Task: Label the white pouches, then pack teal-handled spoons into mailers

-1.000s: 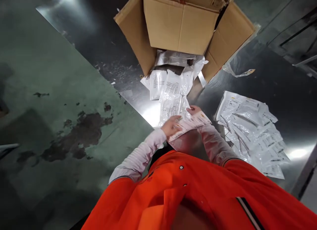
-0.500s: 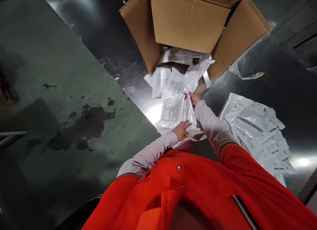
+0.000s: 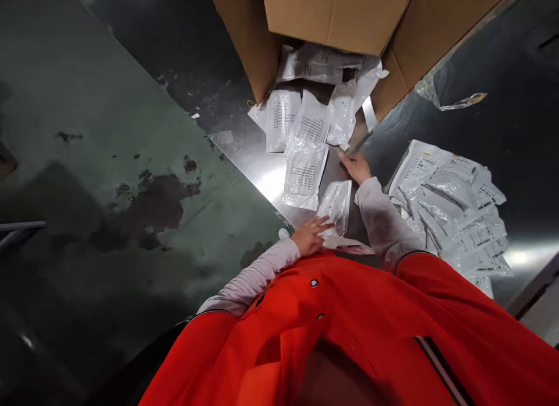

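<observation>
My left hand (image 3: 308,237) lies with fingers spread on the lower part of a clear-and-white plastic mailer bag (image 3: 338,199), close to my body. A white flap with a pinkish patch (image 3: 349,245) sticks out by this hand. My right hand (image 3: 357,168) is apart from that bag, its fingers loosely stretched just below another white mailer bag (image 3: 341,117); nothing shows in its grasp. To the left lies a printed mailer bag (image 3: 304,176), overlapping the lower end of another printed bag (image 3: 313,122).
An open cardboard box (image 3: 332,16) lies on the metal table (image 3: 179,56), several bags spilling from its mouth. A pile of labelled mailer bags (image 3: 458,219) lies to the right. Clear plastic film (image 3: 454,103) trails beside the box. The table's edge runs diagonally at left above green floor (image 3: 87,208).
My right hand has let go of the bag's upper end and moved slightly right. The bag under my left hand now lies lower, apart from the others. The view has shifted nearer the box.
</observation>
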The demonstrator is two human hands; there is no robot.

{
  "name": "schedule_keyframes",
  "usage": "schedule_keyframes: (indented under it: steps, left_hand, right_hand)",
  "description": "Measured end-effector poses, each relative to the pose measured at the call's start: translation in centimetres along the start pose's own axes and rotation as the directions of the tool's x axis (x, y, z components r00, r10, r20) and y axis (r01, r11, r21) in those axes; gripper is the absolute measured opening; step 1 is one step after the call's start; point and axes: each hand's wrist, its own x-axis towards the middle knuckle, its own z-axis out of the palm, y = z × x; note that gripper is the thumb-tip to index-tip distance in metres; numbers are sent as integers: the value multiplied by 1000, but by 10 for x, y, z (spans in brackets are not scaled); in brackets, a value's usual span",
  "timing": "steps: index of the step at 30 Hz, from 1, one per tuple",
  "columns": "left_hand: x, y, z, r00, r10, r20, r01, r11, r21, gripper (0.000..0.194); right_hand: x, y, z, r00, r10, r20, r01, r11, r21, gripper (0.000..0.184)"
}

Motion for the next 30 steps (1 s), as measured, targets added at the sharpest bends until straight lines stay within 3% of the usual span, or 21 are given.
schedule_keyframes:
  steps: [2, 5, 10, 13, 15, 17, 20, 23, 25, 26, 27, 29, 30]
  left_hand:
    - [-14, -6, -13, 983, -133, -128, 114, 983, -144, 17]
    - [-12, -14, -28, 916, -318, -246, 249, 929, -275, 19]
    - [40, 3, -34, 896, -308, -320, 194, 920, -341, 14]
    - [60, 26, -55, 831, -398, -388, 211, 872, -442, 15]
    - [62, 43, -83, 854, -350, -384, 123, 854, -505, 20]
    - [59, 59, -115, 916, -190, -353, -10, 870, -494, 22]
    - [48, 72, -150, 973, -95, -210, -6, 900, -436, 20]
    - [24, 61, -157, 974, -204, -102, 142, 891, -431, 24]
    - [-1, 44, -150, 923, -372, -97, 289, 838, -463, 25]
    - [-14, 35, -144, 869, -482, -109, 372, 784, -497, 26]
    - [-26, 27, -136, 806, -580, -117, 439, 719, -538, 27]
    - [-41, 16, -117, 677, -717, -166, 490, 608, -625, 30]
    - [-44, 14, -106, 627, -752, -203, 484, 581, -654, 31]
  right_hand:
    - [-37, 22, 0, 997, 42, 60, -39, 998, -54, 41]
    - [-86, 34, 7, 988, 56, 144, -58, 998, 9, 39]
    - [-128, 12, 17, 995, -1, 99, -20, 977, 214, 32]
    - [-145, -10, -11, 989, -112, 97, 80, 954, 289, 38]
    - [-158, -22, -45, 961, -261, 87, 217, 914, 342, 41]
    - [-172, -29, -79, 906, -410, 108, 354, 873, 336, 41]
    - [-187, -22, -97, 787, -553, 274, 500, 831, 243, 37]
    - [-191, 5, -61, 668, -600, 440, 593, 786, 172, 29]
    - [-193, 25, -22, 635, -558, 535, 608, 788, 101, 18]
    - [-196, 33, -3, 618, -531, 580, 603, 794, 84, 13]
    - [-200, 38, 14, 605, -512, 609, 585, 805, 96, 22]
    - [-210, 39, 41, 611, -519, 598, 516, 834, 196, 55]
    - [-214, 36, 51, 636, -533, 559, 477, 840, 258, 69]
